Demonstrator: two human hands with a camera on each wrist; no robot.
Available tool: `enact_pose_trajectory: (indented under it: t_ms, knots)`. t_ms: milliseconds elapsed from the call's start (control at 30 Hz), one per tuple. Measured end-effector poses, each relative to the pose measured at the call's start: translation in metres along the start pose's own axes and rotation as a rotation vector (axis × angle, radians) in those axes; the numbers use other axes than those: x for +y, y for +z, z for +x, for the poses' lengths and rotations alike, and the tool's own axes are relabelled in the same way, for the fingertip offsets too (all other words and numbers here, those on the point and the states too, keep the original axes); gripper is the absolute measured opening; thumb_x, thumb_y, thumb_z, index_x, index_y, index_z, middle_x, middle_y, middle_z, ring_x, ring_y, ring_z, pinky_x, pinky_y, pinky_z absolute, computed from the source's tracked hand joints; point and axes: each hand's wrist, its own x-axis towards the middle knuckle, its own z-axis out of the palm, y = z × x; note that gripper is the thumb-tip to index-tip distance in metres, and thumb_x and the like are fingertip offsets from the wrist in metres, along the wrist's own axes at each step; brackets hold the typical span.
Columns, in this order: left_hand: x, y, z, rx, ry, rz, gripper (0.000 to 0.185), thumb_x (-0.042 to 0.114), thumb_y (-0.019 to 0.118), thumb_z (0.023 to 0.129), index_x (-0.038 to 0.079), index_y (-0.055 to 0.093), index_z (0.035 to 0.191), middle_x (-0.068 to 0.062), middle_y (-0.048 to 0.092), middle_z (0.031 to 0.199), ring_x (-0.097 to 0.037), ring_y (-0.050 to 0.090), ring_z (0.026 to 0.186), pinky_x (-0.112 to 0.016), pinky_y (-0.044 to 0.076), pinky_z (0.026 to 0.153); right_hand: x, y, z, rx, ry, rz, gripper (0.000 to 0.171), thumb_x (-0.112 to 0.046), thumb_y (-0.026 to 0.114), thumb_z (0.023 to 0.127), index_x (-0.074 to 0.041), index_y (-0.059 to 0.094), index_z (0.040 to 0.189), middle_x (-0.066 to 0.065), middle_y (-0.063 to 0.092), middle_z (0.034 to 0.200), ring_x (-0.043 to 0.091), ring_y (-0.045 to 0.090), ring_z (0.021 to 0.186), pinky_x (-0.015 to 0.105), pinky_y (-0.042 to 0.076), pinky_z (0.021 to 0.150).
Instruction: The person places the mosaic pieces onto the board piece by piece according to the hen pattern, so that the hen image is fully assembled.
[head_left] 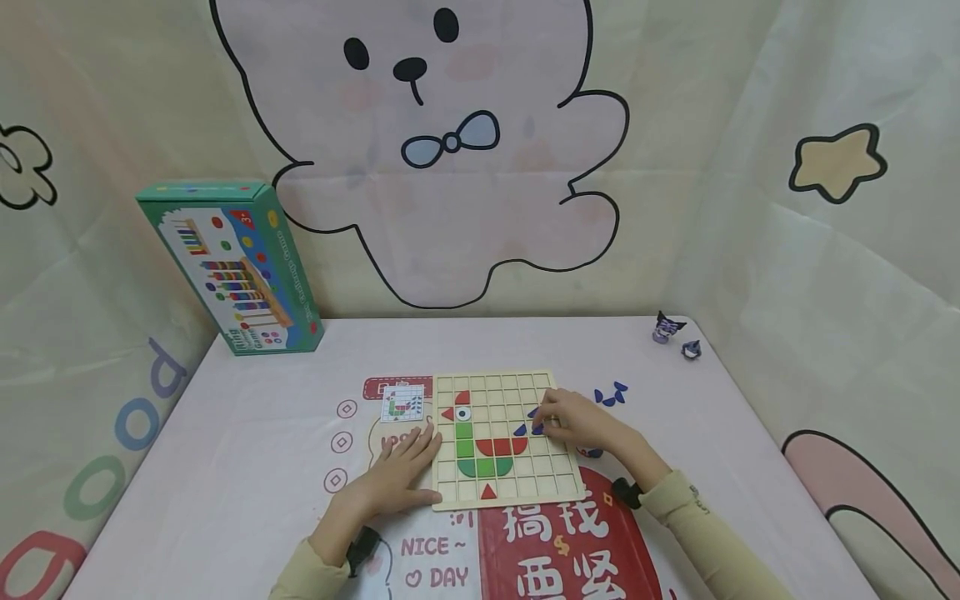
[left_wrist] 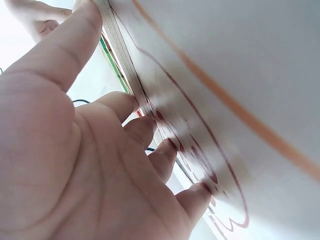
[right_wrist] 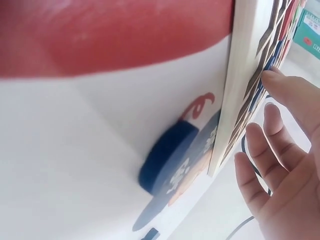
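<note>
A cream gridded board (head_left: 540,483) lies on the table with flat coloured pieces in its cells. They include a red triangle (head_left: 488,492), green squares (head_left: 464,431), red pieces (head_left: 501,447) and a white piece with an eye (head_left: 462,412). My left hand (head_left: 401,475) rests with fingers spread against the board's left edge; in the left wrist view its fingertips (left_wrist: 165,147) touch that side. Over the board's right part, my right hand (head_left: 573,419) pinches a blue leaf-shaped piece (head_left: 537,430) at the grid. Another blue piece (head_left: 520,431) lies beside it. The fingers partly hide these pieces.
Loose blue pieces (head_left: 611,395) lie right of the board. A small pattern card (head_left: 402,403) is at its left. A green box (head_left: 296,275) stands back left, and two small wrapped items (head_left: 691,350) sit back right. Beneath the board is a printed mat (head_left: 600,550).
</note>
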Motion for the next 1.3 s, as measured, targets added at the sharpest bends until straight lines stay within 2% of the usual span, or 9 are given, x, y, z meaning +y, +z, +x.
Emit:
enact_pose_trajectory:
  t_ms: [400,633,833,1033,1300]
  knots:
    - [0.002,-0.002,-0.001,0.005,0.001,-0.010,0.086,0.051,0.060,0.082,0.011,0.023,0.148,-0.011,0.013,0.155,-0.036,0.009,0.142,-0.061,0.005,0.111,0.008,-0.007,-0.018,0.047,0.029,0.090,0.011,-0.015,0.066,0.085,-0.017,0.070,0.094,-0.003,0.056,0.089,0.016,0.050,0.074,0.021,0.042,0.063]
    - [0.004,-0.001,-0.001,0.002,-0.007,-0.019,0.086,0.049,0.062,0.082,0.010,0.023,0.148,-0.011,0.013,0.155,-0.036,0.010,0.142,-0.061,0.004,0.111,0.015,-0.010,-0.036,0.062,0.092,0.126,0.011,-0.017,0.069,0.083,-0.018,0.070,0.094,-0.002,0.055,0.090,0.016,0.050,0.076,0.022,0.045,0.062]
    - [0.003,0.000,-0.001,-0.004,-0.013,-0.011,0.085,0.051,0.060,0.082,0.012,0.022,0.148,-0.010,0.013,0.155,-0.034,0.009,0.142,-0.060,0.004,0.111,0.019,-0.011,-0.051,0.031,0.182,0.124,0.010,-0.021,0.071,0.080,-0.021,0.069,0.090,-0.005,0.053,0.089,0.014,0.049,0.078,0.021,0.043,0.063]
    - [0.001,0.000,0.000,-0.006,-0.010,-0.014,0.086,0.052,0.060,0.082,0.012,0.022,0.148,-0.010,0.013,0.155,-0.035,0.008,0.142,-0.060,0.003,0.111,0.021,-0.012,-0.063,0.030,0.191,0.112,0.007,-0.022,0.071,0.081,-0.022,0.069,0.087,-0.007,0.054,0.087,0.013,0.051,0.081,0.026,0.047,0.069]
    - [0.001,0.000,0.000,0.001,-0.002,-0.011,0.086,0.052,0.060,0.082,0.012,0.022,0.148,-0.010,0.012,0.155,-0.035,0.008,0.142,-0.061,0.003,0.111,0.027,-0.011,-0.081,0.015,0.222,0.069,0.010,-0.027,0.073,0.079,-0.024,0.070,0.088,-0.010,0.052,0.085,0.007,0.047,0.080,0.025,0.046,0.070]
